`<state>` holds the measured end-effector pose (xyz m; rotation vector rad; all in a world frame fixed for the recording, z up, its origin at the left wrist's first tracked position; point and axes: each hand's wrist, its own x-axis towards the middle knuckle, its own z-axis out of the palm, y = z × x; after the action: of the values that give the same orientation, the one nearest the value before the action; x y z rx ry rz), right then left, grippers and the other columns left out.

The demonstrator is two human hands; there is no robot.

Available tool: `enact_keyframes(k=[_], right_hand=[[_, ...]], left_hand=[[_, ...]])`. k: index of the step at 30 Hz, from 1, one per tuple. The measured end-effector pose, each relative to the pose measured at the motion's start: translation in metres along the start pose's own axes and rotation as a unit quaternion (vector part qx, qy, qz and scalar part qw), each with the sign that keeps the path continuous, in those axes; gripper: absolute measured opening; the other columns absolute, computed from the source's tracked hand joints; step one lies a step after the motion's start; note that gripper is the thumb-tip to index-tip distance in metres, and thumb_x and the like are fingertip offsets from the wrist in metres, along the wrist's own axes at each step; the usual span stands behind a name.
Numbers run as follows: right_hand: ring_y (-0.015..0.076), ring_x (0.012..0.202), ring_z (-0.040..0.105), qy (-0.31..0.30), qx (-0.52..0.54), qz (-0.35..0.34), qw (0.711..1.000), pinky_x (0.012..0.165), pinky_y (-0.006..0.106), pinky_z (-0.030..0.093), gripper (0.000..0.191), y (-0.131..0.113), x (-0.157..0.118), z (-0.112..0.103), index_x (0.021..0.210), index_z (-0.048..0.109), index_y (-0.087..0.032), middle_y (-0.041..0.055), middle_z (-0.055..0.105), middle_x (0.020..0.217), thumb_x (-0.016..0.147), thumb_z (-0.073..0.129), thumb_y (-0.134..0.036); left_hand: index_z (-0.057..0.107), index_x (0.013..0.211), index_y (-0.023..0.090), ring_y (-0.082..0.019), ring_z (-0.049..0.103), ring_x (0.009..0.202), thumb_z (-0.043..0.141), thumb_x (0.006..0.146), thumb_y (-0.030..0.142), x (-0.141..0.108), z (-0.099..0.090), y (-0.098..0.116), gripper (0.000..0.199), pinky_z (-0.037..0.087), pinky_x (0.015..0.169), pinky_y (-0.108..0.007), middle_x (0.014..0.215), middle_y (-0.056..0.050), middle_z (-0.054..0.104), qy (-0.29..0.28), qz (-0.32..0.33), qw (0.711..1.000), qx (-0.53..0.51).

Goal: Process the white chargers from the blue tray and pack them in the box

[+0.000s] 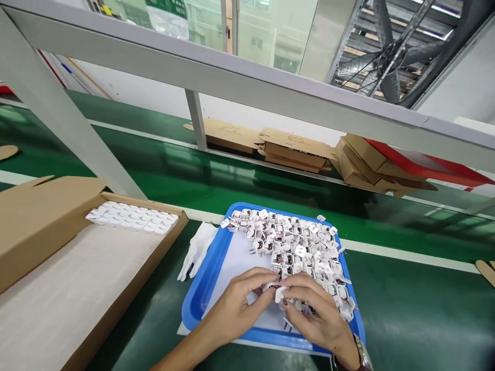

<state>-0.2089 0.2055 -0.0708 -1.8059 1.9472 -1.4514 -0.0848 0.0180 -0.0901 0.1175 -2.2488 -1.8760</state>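
A small white plug housing (273, 285) is held between both hands above the front of a blue tray (222, 257). My left hand (242, 304) pinches its left side with thumb and forefinger. My right hand (315, 309) has its fingers closed on the right side, at a small white cover piece (280, 294). Many similar white plug units (300, 251) lie in the tray behind and around my right hand, several with dark parts and wires showing inside. The fingers partly hide the held piece.
To the left, an open cardboard box (131, 278) holds white pieces (131, 216) at its far end. A white glove (198, 249) lies beside the tray. A grey metal rail (247, 85) crosses beyond, with flattened cardboard (294, 147) behind it.
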Motion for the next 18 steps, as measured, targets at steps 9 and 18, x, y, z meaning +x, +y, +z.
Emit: enact_keyframes(k=[9,18], right_hand=[[0.0283,0.114,0.066,0.017,-0.059,-0.029,0.998,0.094,0.047,0.059,0.054,-0.004,-0.003,0.017,0.137,0.059,-0.017,0.0169,0.068,0.123,0.089,0.063,0.007],[0.0272,0.108,0.063,0.036,-0.085,-0.004,0.996,0.087,0.044,0.057,0.048,0.001,-0.002,0.011,0.136,0.059,-0.021,0.0149,0.065,0.118,0.094,0.06,0.003]], left_hand=[[0.081,0.1,0.019,-0.023,0.075,0.097,0.068,0.093,0.023,0.003,0.007,-0.01,0.015,0.061,0.081,-0.03,0.109,-0.01,0.079,0.078,-0.024,0.989,-0.124],[0.073,0.131,0.022,-0.028,0.069,0.115,0.072,0.095,0.037,0.003,-0.006,-0.001,0.039,0.06,0.097,-0.038,0.127,-0.013,0.07,-0.018,-0.068,0.977,-0.203]])
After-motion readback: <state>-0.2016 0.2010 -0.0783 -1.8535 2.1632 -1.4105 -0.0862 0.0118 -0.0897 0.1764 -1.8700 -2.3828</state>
